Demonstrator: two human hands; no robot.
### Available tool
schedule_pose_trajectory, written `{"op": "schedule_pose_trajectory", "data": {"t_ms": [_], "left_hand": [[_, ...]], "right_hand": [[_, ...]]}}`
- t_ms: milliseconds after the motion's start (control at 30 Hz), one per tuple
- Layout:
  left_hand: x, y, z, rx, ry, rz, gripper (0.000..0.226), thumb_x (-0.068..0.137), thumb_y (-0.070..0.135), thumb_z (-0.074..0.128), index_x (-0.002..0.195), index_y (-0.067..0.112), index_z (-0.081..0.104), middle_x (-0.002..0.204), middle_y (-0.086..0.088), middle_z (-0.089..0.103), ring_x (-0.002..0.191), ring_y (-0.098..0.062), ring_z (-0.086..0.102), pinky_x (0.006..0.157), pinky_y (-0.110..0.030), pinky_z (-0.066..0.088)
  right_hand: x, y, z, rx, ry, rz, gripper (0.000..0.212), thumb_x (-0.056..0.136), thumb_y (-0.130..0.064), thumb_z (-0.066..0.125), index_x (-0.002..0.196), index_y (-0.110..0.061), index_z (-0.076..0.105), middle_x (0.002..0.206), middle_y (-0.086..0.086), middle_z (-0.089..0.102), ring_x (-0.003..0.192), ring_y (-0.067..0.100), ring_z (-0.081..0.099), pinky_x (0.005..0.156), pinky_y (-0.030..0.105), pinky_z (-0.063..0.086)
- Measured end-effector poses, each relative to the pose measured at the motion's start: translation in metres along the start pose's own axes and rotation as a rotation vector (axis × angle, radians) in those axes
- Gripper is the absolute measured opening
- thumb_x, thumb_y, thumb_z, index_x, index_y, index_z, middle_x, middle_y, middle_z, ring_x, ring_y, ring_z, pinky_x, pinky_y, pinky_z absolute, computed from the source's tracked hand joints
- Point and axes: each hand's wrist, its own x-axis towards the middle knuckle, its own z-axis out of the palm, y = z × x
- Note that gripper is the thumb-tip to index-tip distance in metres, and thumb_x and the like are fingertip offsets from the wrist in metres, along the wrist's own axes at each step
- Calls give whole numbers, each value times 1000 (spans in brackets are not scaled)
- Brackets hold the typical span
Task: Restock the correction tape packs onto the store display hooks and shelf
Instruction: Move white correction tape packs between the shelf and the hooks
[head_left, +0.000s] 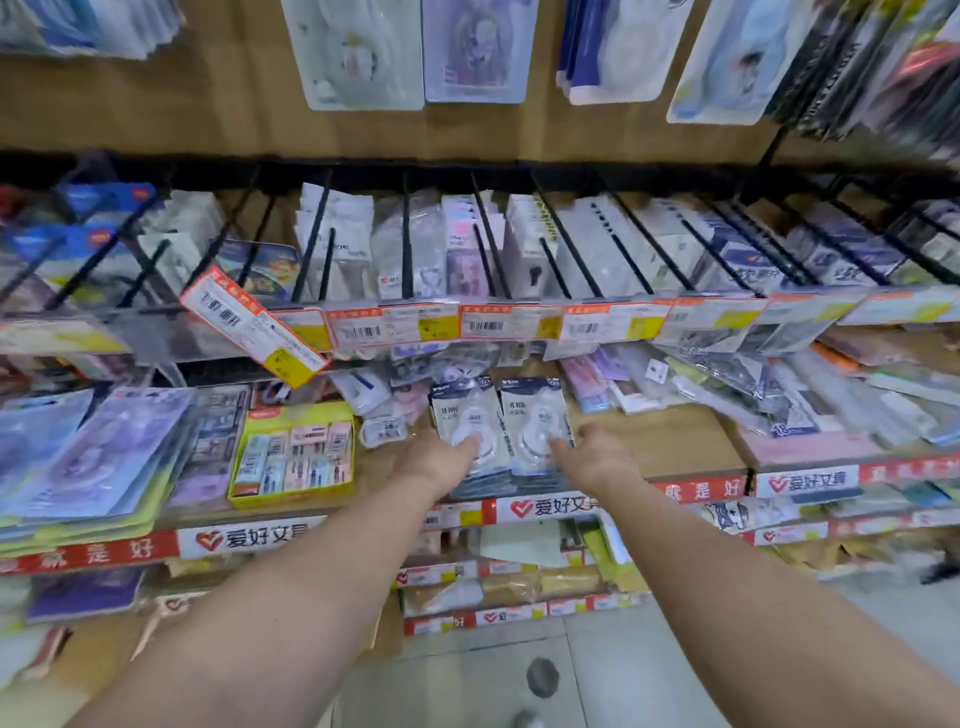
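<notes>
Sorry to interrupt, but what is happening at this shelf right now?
A person is restocking stationery. Both hands reach to two stacks of correction tape packs lying side by side on the wooden shelf: the left hand touches the left stack, the right hand the right stack. Display hooks above already hold packs.

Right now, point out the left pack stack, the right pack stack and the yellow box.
left pack stack (464, 415), head view, card front.
right pack stack (535, 410), head view, card front.
yellow box (265, 421), head view, upper rim.

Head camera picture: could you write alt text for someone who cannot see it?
Two bare hands, left hand and right hand, touch two stacks of correction tape packs lying side by side on a store shelf, below a row of black display hooks.
</notes>
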Motion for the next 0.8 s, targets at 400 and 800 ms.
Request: {"op": "schedule_pose_trajectory", "data": {"t_ms": [400, 800], "left_hand": [[2, 12, 21, -483, 94, -180, 52, 93, 47, 61, 133, 15, 58, 135, -6, 59, 120, -26, 56, 90, -27, 41], [6, -8, 34, -671, 287, -297, 63, 85, 40, 71, 138, 13, 50, 135, -8, 58, 117, -32, 57, 99, -42, 49]], "right_hand": [[63, 19, 2, 220, -161, -110, 50, 87, -51, 66, 106, -5, 63, 84, 5, 67, 77, 21, 63, 75, 33, 53], [59, 19, -14, 306, -126, -113, 47, 87, -33, 72, 119, -4, 54, 104, 10, 62, 84, 26, 60, 75, 30, 45]]}}
